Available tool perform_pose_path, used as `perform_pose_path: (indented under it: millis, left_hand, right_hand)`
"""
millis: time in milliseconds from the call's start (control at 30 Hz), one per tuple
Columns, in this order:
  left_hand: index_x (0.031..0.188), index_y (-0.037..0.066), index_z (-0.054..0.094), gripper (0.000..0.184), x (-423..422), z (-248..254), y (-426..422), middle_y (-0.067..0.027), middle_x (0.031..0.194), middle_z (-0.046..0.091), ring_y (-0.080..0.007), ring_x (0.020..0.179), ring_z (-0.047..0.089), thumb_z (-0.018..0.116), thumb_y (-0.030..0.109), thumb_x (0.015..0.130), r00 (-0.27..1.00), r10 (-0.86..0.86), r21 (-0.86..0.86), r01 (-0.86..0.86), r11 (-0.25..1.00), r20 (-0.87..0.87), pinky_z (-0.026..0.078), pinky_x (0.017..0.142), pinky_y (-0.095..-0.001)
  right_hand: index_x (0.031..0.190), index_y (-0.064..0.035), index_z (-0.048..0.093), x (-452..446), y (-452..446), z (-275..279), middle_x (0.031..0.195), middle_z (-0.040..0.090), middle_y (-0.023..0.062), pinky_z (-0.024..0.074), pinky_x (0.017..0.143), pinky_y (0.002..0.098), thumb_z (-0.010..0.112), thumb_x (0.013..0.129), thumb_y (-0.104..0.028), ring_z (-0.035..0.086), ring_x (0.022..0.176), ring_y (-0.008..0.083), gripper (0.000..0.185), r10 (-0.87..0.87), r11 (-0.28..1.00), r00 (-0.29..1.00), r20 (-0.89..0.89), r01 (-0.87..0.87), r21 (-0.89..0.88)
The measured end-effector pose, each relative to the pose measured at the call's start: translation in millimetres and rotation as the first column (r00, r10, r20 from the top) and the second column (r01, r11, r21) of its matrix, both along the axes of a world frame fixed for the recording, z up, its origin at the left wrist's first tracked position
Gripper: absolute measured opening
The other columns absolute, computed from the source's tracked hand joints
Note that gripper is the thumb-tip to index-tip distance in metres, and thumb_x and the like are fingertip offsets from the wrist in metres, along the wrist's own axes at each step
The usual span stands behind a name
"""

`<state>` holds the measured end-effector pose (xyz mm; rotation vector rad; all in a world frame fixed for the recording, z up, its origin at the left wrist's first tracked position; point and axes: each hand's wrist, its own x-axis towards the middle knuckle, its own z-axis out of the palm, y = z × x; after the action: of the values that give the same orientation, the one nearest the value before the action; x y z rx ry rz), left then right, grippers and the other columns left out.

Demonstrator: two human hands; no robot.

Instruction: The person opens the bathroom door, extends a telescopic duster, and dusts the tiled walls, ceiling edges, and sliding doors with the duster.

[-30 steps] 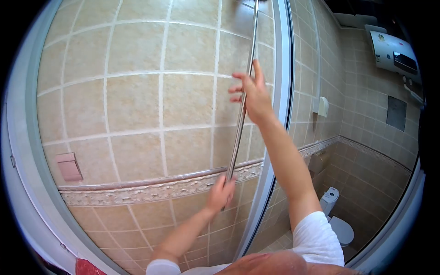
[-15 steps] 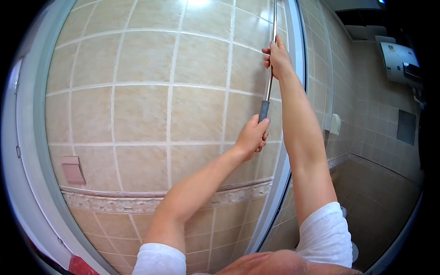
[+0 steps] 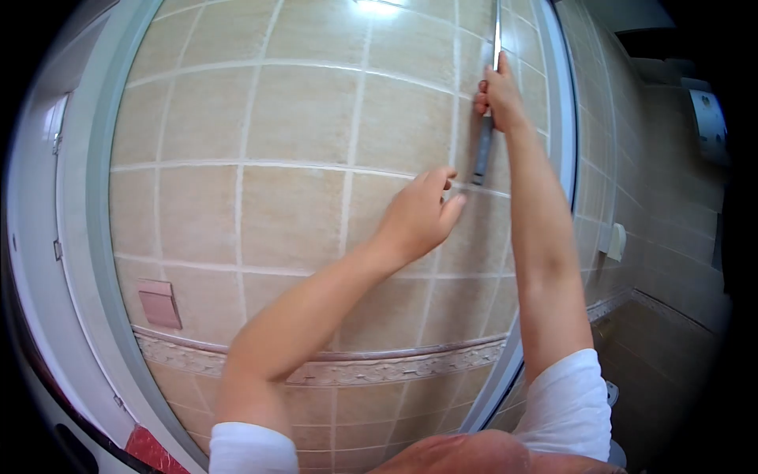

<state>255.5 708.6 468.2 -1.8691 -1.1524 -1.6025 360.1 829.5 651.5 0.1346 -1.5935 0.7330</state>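
A slim metal pole (image 3: 498,31) with a grey grip (image 3: 482,154) at its lower end runs up past the top of the view, in front of a beige tiled wall (image 3: 296,118). My right hand (image 3: 499,93) is closed around the pole just above the grey grip. Lower and to the left, my left hand (image 3: 422,209) is off the pole, its thumb and fingers apart with nothing between them. A small gap separates its fingertips from the grip's bottom end. The pole's upper end is out of view.
A pink wall switch (image 3: 159,304) sits low on the left, above a decorative border (image 3: 387,367). A pale door frame (image 3: 106,197) stands at the left and a light frame edge (image 3: 562,103) at the right. Beyond that is a darker tiled room with a white wall fixture (image 3: 616,242).
My left hand has let go of the grey grip and opened. The pole has risen, with my right hand now nearer its grip. The view has shifted slightly.
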Motion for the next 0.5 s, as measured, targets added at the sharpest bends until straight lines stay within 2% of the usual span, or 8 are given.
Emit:
perform_pose_path:
  millis: [33,67,133,200,333,400,467,500]
  left_hand:
    - [0.114,0.004,0.046,0.038,-14,-8,-20,-0.013,0.101,0.056,-0.0244,0.086,0.055,0.053,0.02,0.08,0.954,0.226,0.168,-0.195,0.966,-0.198,0.043,0.076,-0.0375]
    - [0.118,0.005,0.046,0.044,-29,-15,-36,-0.0141,0.112,0.053,-0.0279,0.101,0.052,0.055,0.018,0.077,0.82,0.454,0.361,-0.33,0.872,-0.348,0.039,0.089,-0.0422]
    - [0.119,0.007,0.046,0.048,-62,-22,-62,-0.0133,0.124,0.045,-0.0295,0.119,0.036,0.058,0.016,0.073,0.652,0.711,0.495,-0.542,0.679,-0.262,0.021,0.102,-0.0475]
    - [0.121,0.009,0.044,0.053,-93,-21,-85,-0.0137,0.13,0.037,-0.03,0.125,0.029,0.06,0.018,0.072,0.504,0.854,0.502,-0.71,0.494,-0.128,0.014,0.104,-0.0503]
    - [0.124,0.011,0.042,0.058,-125,-28,-101,-0.0149,0.131,0.035,-0.0313,0.125,0.027,0.062,0.022,0.07,0.466,0.885,0.52,-0.752,0.404,-0.015,0.014,0.104,-0.0507]
    - [0.125,0.012,0.041,0.061,-120,-32,-102,-0.0151,0.132,0.034,-0.0308,0.126,0.027,0.063,0.025,0.069,0.475,0.874,0.53,-0.717,0.453,-0.104,0.014,0.104,-0.0505]
    - [0.124,0.012,0.041,0.062,-122,-32,-102,-0.0146,0.132,0.033,-0.0304,0.125,0.027,0.064,0.026,0.069,0.491,0.868,0.531,-0.717,0.453,-0.077,0.014,0.104,-0.0504]
    - [0.124,0.012,0.042,0.062,-123,-32,-102,-0.0145,0.132,0.033,-0.0305,0.125,0.027,0.064,0.026,0.068,0.52,0.85,0.537,-0.696,0.477,-0.081,0.014,0.104,-0.0503]
  right_hand:
    - [0.14,-0.0294,0.001,-3,-3,3,0.064,0.037,0.0001,0.0345,0.039,0.0243,0.037,0.092,-0.018,0.035,0.045,0.0089,0.061,0.011,1.0,1.0,0.007,-0.011,0.002]
    - [0.14,-0.0289,0.001,-1,-11,5,0.064,0.036,-0.0001,0.034,0.039,0.0241,0.037,0.092,-0.018,0.035,0.045,0.0089,0.062,0.075,0.997,0.997,0.019,-0.075,-0.008]
    - [0.14,-0.0283,0.0,-6,-22,6,0.064,0.036,-0.0003,0.0335,0.039,0.0239,0.038,0.092,-0.018,0.034,0.045,0.0089,0.062,0.144,0.99,0.989,0.029,-0.143,-0.017]
    - [0.141,-0.0262,0.001,-24,-38,10,0.063,0.036,-0.0004,0.0326,0.038,0.024,0.038,0.091,-0.018,0.034,0.045,0.0088,0.062,0.1,0.995,0.994,0.052,-0.101,0.021]
    - [0.141,-0.0239,0.003,-68,-81,17,0.063,0.036,-0.0002,0.0324,0.038,0.0245,0.039,0.091,-0.019,0.034,0.045,0.0091,0.062,0.126,0.982,0.983,0.132,-0.142,0.125]
    - [0.141,-0.0231,0.004,-92,-105,28,0.063,0.036,0.0001,0.0326,0.038,0.0251,0.04,0.091,-0.018,0.034,0.045,0.0095,0.062,0.089,0.948,0.98,0.178,-0.138,0.287]
    - [0.141,-0.0209,0.004,-122,-130,35,0.062,0.037,0.0006,0.0338,0.038,0.0259,0.04,0.09,-0.017,0.036,0.045,0.0103,0.063,0.149,0.953,0.971,0.188,-0.192,0.235]
    - [0.14,-0.0189,0.01,-136,-140,37,0.059,0.04,0.0031,0.0387,0.043,0.0296,0.041,0.089,-0.019,0.041,0.047,0.0142,0.06,0.066,0.972,0.986,0.152,-0.098,0.213]
